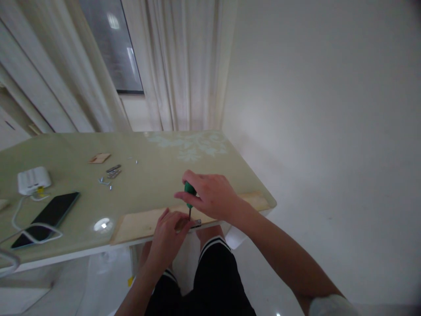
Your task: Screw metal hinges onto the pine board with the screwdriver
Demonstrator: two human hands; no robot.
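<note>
My right hand [210,193] is closed around the green handle of a screwdriver [190,188], whose shaft points down. Its tip meets a small metal hinge [197,223] at the near edge of a long, pale wooden board [138,223]. The board lies along the table's front edge. Beside the screwdriver tip, my left hand [169,230] has its fingers pressed together at the hinge. Those fingers cover part of the hinge, and any screw under the tip is hidden.
Further back on the green table [151,175] lie several metal hinges [114,171], loose screws [103,181] and a small wooden piece [99,158]. At the left are a phone [49,219], a white charger box [33,180] and a cable [19,228]. A white wall [312,131] stands right.
</note>
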